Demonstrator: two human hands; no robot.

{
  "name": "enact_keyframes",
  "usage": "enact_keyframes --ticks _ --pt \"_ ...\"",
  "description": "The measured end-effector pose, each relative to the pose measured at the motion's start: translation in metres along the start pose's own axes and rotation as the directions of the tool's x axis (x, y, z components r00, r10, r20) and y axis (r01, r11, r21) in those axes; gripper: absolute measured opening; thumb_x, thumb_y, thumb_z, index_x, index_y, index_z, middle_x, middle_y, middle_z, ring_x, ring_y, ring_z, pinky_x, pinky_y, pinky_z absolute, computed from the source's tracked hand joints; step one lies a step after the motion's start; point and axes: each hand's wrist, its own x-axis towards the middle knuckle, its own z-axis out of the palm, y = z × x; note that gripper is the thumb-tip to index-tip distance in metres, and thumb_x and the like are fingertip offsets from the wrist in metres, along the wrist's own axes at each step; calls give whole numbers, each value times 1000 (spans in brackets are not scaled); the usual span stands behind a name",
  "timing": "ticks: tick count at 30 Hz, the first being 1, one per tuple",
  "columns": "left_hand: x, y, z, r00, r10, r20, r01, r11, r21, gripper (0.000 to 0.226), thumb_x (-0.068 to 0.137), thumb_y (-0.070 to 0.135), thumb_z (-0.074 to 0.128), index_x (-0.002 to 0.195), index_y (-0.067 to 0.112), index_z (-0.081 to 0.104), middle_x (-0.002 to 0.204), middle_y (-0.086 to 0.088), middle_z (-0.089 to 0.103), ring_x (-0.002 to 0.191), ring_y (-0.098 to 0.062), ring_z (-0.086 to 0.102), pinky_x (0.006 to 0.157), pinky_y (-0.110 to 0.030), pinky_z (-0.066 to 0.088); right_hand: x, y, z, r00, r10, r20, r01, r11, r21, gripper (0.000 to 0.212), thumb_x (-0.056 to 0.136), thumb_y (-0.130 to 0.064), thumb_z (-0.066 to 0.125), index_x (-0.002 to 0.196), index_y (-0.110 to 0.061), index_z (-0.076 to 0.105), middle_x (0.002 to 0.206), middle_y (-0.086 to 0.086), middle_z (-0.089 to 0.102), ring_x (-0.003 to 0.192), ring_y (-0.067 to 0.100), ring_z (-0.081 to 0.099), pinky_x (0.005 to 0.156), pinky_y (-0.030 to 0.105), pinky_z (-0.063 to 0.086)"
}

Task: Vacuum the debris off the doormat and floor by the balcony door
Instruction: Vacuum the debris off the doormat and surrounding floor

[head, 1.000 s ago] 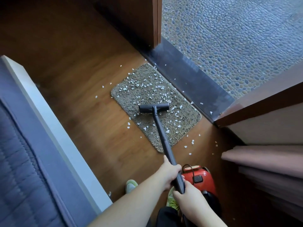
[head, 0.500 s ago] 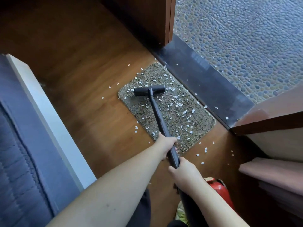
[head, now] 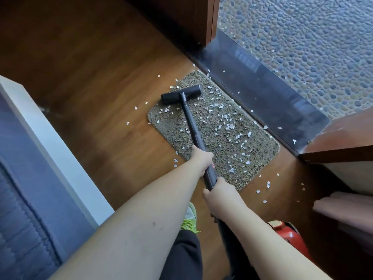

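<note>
A blue quilted sofa [head: 18, 209] is edging the wooden floor [head: 90, 67] at left. The left hand [head: 200, 159] and right hand [head: 219, 196] are both gripping the vacuum wand [head: 191, 126], its head [head: 181, 94] sitting on the debris-strewn doormat [head: 252, 152] beside the dark threshold [head: 262, 91] and pebbled balcony [head: 302, 37].

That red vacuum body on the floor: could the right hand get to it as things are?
Probably not yet: the right hand grips the wand, as does the left hand. The red vacuum body sits unobstructed beside the right forearm.
</note>
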Motion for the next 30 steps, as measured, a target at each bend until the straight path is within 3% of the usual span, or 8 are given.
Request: enact_keyframes --ticks 2,3,6,10,14,20,25,30 --pt "-1 0 1 999 -26 34 25 999 28 60 101 16 48 151 17 14 96 -15 62 66 -21 58 79 -37 58 1 1 2 1000 16 11 -16 1000 6 34 95 -29 47 121 -7 42 120 16 58 107 34 60 83 35 50" --pt "0 -1 4 999 -31 25 30 999 45 67 100 17 48 153 18 8 108 -19 64 74 -23 62 86 -41 57 0 3 3 1000 20 13 -20 1000 -2 34 95 -28 46 121 -7 41 120 16 58 108 34 59 79 32 46" --pt "-3 -10 10 999 -41 -7 42 992 117 82 91 23 55 153 24 0 134 -19 55 103 -33 65 91 -48 55 -6 13 6 999 25 20 -25 1000 -8 33 96 -27 46 121 -8 41 122 16 57 110 33 58 76 31 39" --pt "-20 -22 22 999 -21 -25 21 999 27 86 91 15 60 154 26 3 127 -18 49 74 -28 64 68 -41 62 -19 33 7 999 32 18 -32 999 22 33 93 -30 47 120 -11 43 118 14 60 105 32 61 80 34 49" --pt "-44 -35 42 997 -66 26 67 997 -34 96 91 12 59 155 35 -8 128 -13 47 69 -26 62 70 -39 61 -33 63 -3 999 39 32 -39 999 6 26 93 -34 47 111 -15 45 107 8 62 85 27 58 71 30 47" --pt "-73 -62 72 995 -84 52 81 995 50 103 86 17 63 155 39 -11 132 -10 45 97 -34 69 79 -49 61 -61 103 -7 998 37 47 -38 999 20 25 95 -39 50 102 -16 45 93 6 61 78 26 55 66 29 41" --pt "-81 -77 90 994 -66 82 58 994 93 99 91 14 60 156 38 -12 130 -7 45 60 -22 63 66 -39 63 -73 125 -4 998 56 38 -59 996 72 26 95 -40 50 107 -18 46 100 6 65 79 23 54 72 29 44" --pt "-75 -72 92 997 -39 73 29 991 129 97 91 14 59 157 34 -10 131 -10 45 64 -24 64 72 -43 63 -65 121 -6 998 67 16 -68 994 84 26 96 -40 49 108 -18 45 100 6 63 80 23 52 70 29 41"
